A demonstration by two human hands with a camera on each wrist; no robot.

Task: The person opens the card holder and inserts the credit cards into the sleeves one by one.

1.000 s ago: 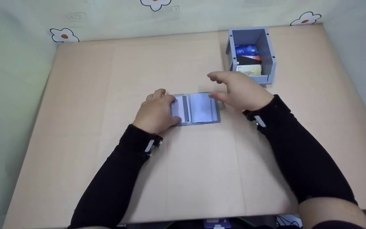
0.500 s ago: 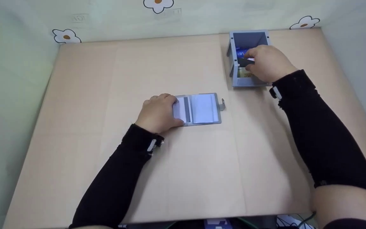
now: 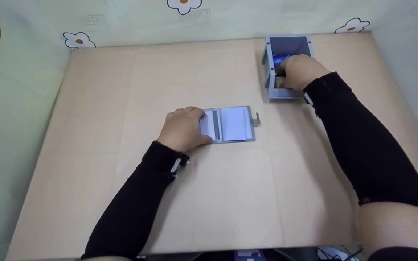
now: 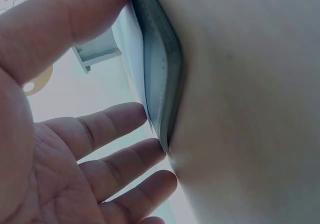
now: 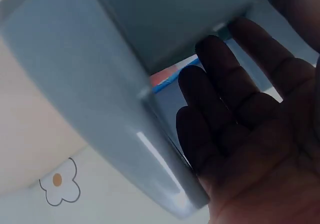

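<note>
A small card holder (image 3: 235, 124) lies unfolded on the table, with clear sleeves and a snap tab on its right side. My left hand (image 3: 183, 129) rests over its left edge, thumb at the near corner and fingers at the far side. In the left wrist view, those fingers are fairly straight against the grey cover (image 4: 172, 69). My right hand (image 3: 300, 71) reaches into a grey bin (image 3: 285, 95) among cards. Its thumb and fingertips look apart, with the lower fingers loosely bent in the right wrist view. A blue card (image 3: 280, 59) shows beyond it; other cards are mostly hidden.
The bin's raised side wall (image 5: 110, 109) stands close beside the right fingers. Behind the table (image 3: 96, 108) is a pale wall covering with flowers (image 3: 79, 41). Cables (image 3: 336, 252) lie below the near table edge.
My right hand has moved from above the card holder to the bin at the back right and then lower among the cards. The left hand has stayed on the card holder.
</note>
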